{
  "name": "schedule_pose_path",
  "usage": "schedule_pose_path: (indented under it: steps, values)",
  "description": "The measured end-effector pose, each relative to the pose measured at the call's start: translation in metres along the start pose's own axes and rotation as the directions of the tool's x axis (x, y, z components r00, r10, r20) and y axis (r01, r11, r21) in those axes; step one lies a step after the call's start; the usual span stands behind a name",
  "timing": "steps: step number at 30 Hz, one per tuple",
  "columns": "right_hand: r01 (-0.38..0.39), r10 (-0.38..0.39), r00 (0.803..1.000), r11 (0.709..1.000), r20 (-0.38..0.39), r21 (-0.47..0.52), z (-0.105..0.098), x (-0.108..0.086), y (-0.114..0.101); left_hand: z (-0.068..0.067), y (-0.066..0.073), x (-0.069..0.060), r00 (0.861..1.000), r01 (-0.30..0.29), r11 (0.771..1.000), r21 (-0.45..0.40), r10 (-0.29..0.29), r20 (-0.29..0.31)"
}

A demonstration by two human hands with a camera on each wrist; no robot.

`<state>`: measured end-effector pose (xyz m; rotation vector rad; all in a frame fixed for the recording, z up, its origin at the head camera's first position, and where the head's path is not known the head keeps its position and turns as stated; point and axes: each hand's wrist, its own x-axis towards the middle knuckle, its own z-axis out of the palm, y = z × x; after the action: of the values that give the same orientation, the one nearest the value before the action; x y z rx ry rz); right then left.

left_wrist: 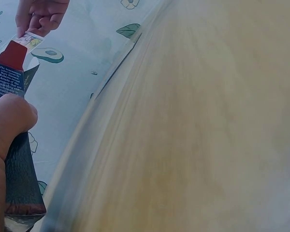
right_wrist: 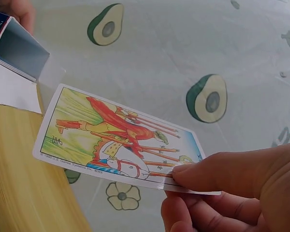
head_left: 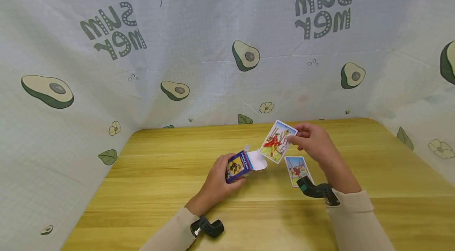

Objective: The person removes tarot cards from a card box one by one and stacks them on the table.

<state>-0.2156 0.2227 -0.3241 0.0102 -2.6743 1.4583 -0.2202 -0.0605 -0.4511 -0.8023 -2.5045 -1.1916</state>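
Observation:
My left hand (head_left: pixel 217 180) grips a blue-purple tarot card box (head_left: pixel 239 167), thumb on one side and fingers on the other. The box's white end flap (head_left: pixel 256 160) hangs open toward the right, and the right wrist view shows grey walls inside its mouth. Above the table, my right hand (head_left: pixel 314 142) pinches a tarot card (head_left: pixel 278 142) by its edge between thumb and fingers. A figure in red on a white horse with several staffs is printed on it. Its lower corner is near the box's flap. Another tarot card (head_left: pixel 298 168) lies face up on the table beneath the right forearm.
The wooden table (head_left: pixel 170 187) runs back to a pale cloth (head_left: pixel 213 45) printed with avocados, which hangs behind it and along both sides. A dark wrist camera (head_left: pixel 209 228) is strapped to the left wrist, and another wrist camera (head_left: pixel 316 189) to the right, partly covering the lying card.

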Motion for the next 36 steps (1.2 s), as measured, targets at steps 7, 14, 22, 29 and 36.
schedule_pose_path:
  steps: [7, 14, 22, 29, 36]
  values:
    - [-0.008, 0.008, 1.0, 0.999, -0.011, 0.05, -0.004, 0.0, 0.004, 0.0, 0.0, 0.0, 1.0, -0.006, 1.0, -0.002, 0.006, -0.002]
    - [-0.027, 0.028, 0.999, 0.999, -0.028, 0.033, -0.009, 0.001, 0.013, 0.0, 0.0, 0.0, 1.0, -0.003, 1.0, -0.003, 0.003, 0.001]
    - [-0.034, 0.034, 0.998, 0.999, -0.052, -0.001, -0.014, 0.001, 0.023, 0.0, 0.0, 0.0, 1.0, 0.0, 1.0, -0.003, 0.0, 0.0]
    - [-0.035, 0.033, 0.998, 0.999, -0.046, -0.04, -0.018, 0.002, 0.032, 0.0, -0.001, 0.0, 1.0, -0.002, 1.0, -0.002, 0.002, 0.003]
    - [-0.085, 0.085, 0.996, 0.995, -0.004, -0.045, -0.025, 0.004, 0.044, 0.0, 0.0, 0.0, 1.0, 0.0, 1.0, -0.006, 0.0, 0.001]
